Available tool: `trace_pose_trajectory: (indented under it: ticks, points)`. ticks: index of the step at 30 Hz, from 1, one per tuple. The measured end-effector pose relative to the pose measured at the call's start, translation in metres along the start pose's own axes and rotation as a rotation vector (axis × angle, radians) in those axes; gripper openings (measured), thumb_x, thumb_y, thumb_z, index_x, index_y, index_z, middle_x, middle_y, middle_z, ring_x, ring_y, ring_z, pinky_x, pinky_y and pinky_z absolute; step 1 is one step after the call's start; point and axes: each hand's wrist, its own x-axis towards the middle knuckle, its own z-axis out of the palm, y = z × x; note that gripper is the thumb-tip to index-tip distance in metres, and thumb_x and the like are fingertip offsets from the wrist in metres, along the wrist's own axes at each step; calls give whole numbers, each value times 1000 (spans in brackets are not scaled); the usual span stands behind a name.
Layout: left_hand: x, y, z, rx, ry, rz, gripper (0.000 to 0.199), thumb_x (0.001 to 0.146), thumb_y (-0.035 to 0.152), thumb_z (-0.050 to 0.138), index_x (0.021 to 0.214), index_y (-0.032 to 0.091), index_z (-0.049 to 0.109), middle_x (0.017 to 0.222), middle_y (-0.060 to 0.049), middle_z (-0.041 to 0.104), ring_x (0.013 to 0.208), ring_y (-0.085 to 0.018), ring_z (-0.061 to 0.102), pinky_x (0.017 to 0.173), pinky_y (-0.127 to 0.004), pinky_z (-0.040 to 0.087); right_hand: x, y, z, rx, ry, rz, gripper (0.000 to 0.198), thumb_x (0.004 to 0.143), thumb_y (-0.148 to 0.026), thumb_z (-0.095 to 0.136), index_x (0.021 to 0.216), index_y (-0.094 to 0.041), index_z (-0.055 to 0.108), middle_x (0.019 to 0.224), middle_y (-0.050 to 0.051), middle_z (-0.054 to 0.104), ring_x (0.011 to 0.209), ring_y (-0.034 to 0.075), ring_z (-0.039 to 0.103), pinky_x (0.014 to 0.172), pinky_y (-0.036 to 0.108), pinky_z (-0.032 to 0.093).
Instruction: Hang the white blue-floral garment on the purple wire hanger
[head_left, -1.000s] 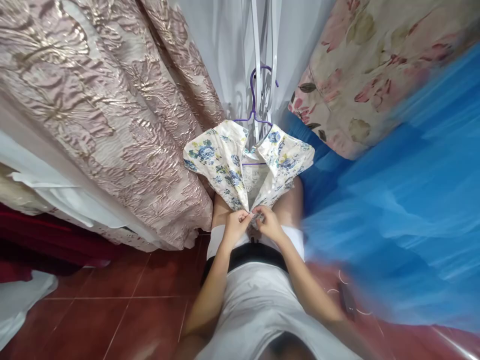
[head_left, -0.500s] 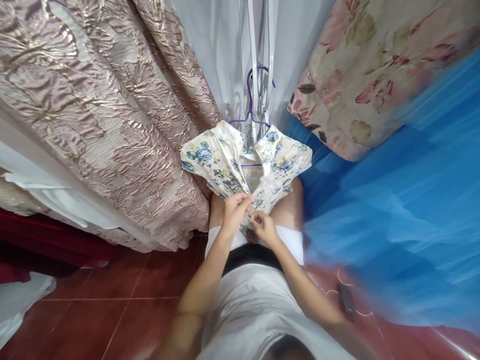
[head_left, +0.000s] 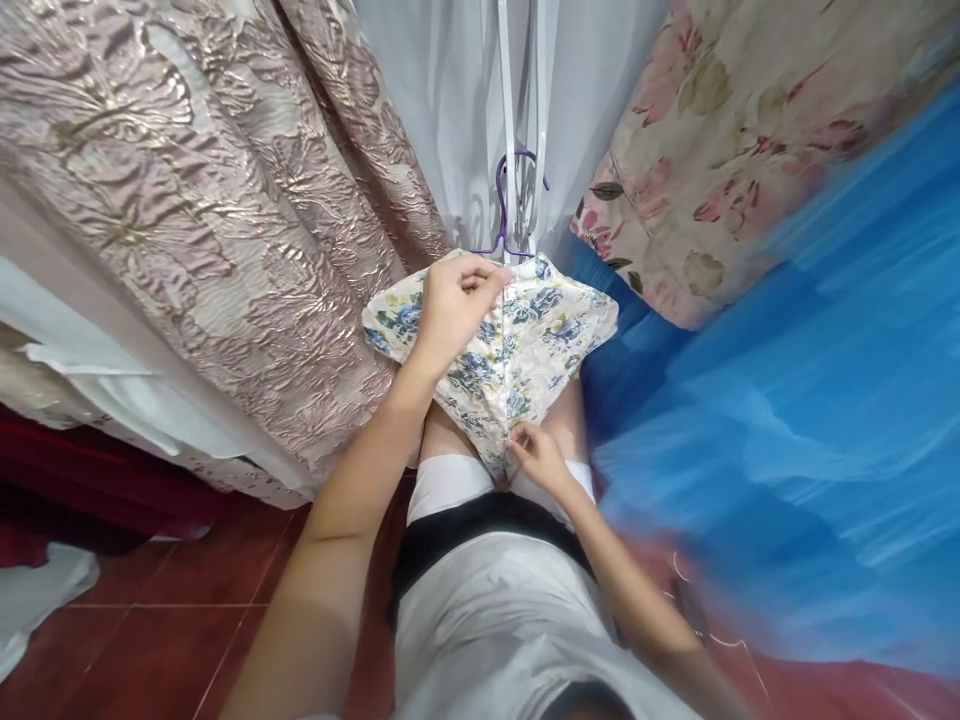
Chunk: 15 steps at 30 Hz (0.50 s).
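Note:
A white short-sleeved garment [head_left: 555, 330] with blue and yellow flowers hangs on a purple hanger [head_left: 501, 215] in front of me. Its lower end is out of sight, so I cannot tell whether it is a blouse or a dress. A zipper seam [head_left: 505, 350] runs down its middle, its two sides together. My left hand [head_left: 461, 300] is closed in a pinch at the seam's top, by the neckline; any zipper pull there is hidden. Lower down, my right hand [head_left: 536, 455] pinches the cloth beside the seam.
Pink textured fabric with metallic flowers [head_left: 247, 230] hangs close on the left. To the right are cream floral cloth [head_left: 697, 180] and blue tulle [head_left: 810, 430]. White straps [head_left: 508, 90] hang behind the hanger. Cables and a dark box [head_left: 690, 605] lie on the red tiled floor [head_left: 161, 640].
My left hand has moved up from low on the seam to the neckline, and the open front has come together. My right hand still pinches the lower cloth.

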Motion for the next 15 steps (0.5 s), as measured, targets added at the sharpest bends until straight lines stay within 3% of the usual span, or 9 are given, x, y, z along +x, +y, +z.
trace_pose_trajectory:
  ticks: [3, 5, 10, 15]
  points:
    - [-11, 0, -6, 233, 85, 209, 18, 89, 27, 71, 76, 16, 65, 92, -6, 66, 80, -15, 62, 70, -26, 53, 22, -29, -19, 131, 42, -29, 21, 88, -40, 65, 88, -19, 67, 79, 3, 68, 73, 18, 60, 68, 30, 45]
    - [-13, 0, -10, 297, 41, 270, 19, 91, 28, 69, 77, 16, 65, 103, -7, 66, 89, -17, 64, 76, -29, 55, 43, -58, -32, 220, 52, -95, 26, 89, -45, 67, 84, -19, 68, 76, 2, 67, 69, 16, 58, 66, 29, 44]
    - [-14, -2, -14, 303, -81, 287, 25, 100, 28, 56, 80, 16, 64, 85, -4, 67, 84, -16, 65, 77, -29, 55, 101, -128, -53, 418, 46, -251, 37, 86, -56, 71, 82, -20, 67, 73, 0, 66, 61, 12, 54, 58, 26, 43]
    - [-20, -12, -14, 228, -62, 284, 9, 98, 20, 56, 101, 18, 64, 93, -3, 68, 81, -12, 66, 74, -25, 56, 131, -151, -50, 448, 99, -254, 38, 86, -55, 72, 75, -19, 63, 64, -2, 61, 52, 9, 48, 50, 23, 39]
